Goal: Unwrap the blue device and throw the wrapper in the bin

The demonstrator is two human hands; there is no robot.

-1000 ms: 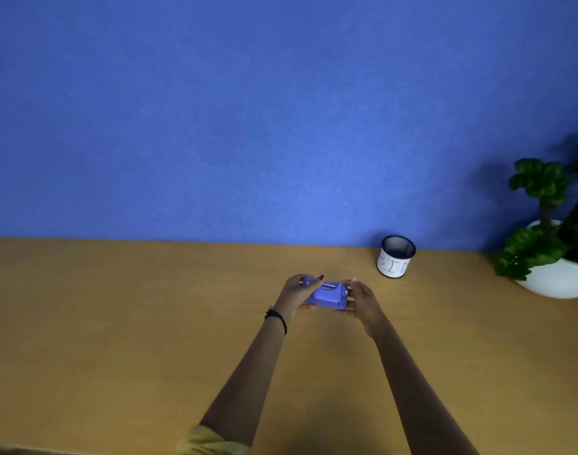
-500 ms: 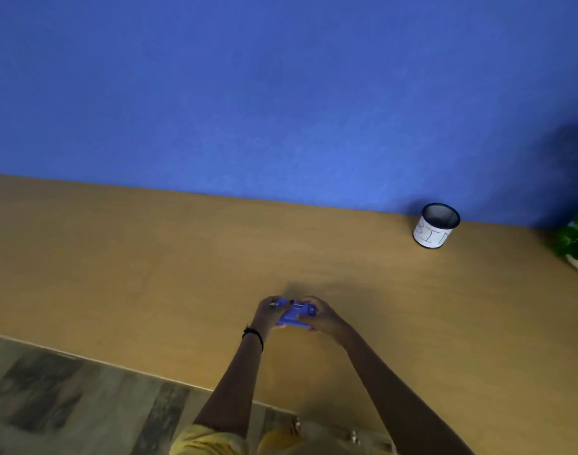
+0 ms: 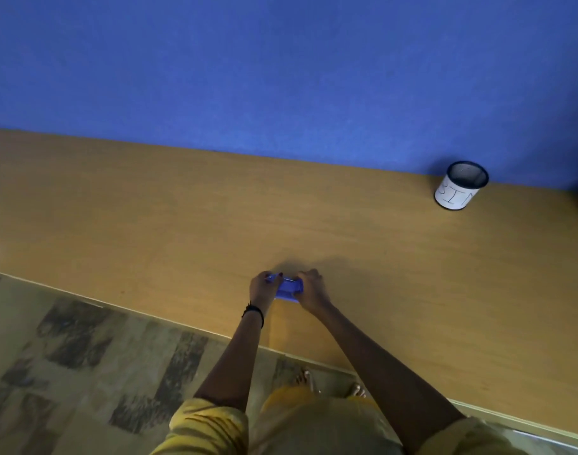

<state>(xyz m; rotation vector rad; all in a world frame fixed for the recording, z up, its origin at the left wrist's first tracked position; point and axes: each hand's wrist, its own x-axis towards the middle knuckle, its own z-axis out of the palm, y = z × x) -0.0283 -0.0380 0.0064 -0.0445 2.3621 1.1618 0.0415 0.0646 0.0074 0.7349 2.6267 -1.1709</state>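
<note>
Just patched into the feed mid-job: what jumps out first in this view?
Both hands meet near the front edge of the wooden table, the left hand and right hand closed around a small blue device. Far off to the right, against the blue wall, stands a white cup marked BIN. No loose wrapper can be made out.

A wooden table (image 3: 182, 208) runs along a blue wall (image 3: 281, 77). On it, far right and near the wall, stands a white bin (image 3: 458, 188) with a dark mesh rim, lettered "BIN". Below the table's near edge lies a patterned floor (image 3: 67, 356).
</note>
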